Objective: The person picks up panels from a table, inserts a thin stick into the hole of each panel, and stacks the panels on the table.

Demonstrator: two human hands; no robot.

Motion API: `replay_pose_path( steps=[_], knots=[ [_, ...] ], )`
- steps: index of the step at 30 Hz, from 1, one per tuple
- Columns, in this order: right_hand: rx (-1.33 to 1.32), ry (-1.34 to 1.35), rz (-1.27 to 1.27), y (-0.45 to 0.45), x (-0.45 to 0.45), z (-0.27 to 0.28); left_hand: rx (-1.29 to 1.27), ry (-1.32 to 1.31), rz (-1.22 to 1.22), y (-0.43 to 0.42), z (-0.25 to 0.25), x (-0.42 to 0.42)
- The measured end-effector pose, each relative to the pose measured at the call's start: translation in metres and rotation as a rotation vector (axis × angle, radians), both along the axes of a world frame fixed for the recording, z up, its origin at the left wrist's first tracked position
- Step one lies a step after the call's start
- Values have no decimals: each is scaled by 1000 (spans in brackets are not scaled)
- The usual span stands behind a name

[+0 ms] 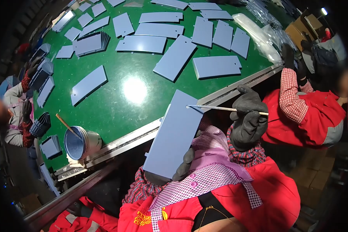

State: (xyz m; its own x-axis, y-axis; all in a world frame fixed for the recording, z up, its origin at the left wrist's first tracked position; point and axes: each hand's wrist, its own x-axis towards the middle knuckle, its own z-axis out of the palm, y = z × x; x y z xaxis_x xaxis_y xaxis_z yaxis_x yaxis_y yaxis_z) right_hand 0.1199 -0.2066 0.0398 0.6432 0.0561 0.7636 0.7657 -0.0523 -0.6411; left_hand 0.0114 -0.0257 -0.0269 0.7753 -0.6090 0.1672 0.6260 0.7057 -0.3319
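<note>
My left hand [183, 166], in a dark glove, grips the lower end of a blue-grey rectangular panel [174, 135], tilted over the table's front edge. Part of that hand is hidden beneath the panel. In my right hand [250, 118], also gloved, is a thin brush [216, 108], pinched between the fingers. The brush's tip touches the panel near its upper right corner, at a small hole. A white bucket [92, 142] with blue-grey paint inside stands at the left by the table edge, a wooden stick [67, 125] leaning in it.
Many similar panels [175, 58] lie across the green table [116, 104], some stacked. Clear plastic wrap [255, 36] lies at the back right. A co-worker in red [309, 112] is at the right, another person [17, 116] at the left. Metal rail [135, 135] runs along the front edge.
</note>
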Motion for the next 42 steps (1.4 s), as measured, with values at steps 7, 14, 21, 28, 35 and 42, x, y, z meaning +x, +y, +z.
replay_pose_path(
  steps=[7,14,21,28,35,42],
  knots=[
    [-41,-22,25,-3,1,4,123,170,43,1,10,-2],
    [-3,-34,-73,-4,3,-2,-52,-28,-26,2,6,3],
    [215,-12,-101,-5,1,-2,-58,176,58,6,15,6],
    [142,-17,-93,-9,3,-2,-6,165,129,-1,18,6],
    [202,23,-100,-16,4,-5,443,526,175,-1,24,14],
    [224,35,-50,-26,7,-10,264,75,102,-3,6,7]
  ],
)
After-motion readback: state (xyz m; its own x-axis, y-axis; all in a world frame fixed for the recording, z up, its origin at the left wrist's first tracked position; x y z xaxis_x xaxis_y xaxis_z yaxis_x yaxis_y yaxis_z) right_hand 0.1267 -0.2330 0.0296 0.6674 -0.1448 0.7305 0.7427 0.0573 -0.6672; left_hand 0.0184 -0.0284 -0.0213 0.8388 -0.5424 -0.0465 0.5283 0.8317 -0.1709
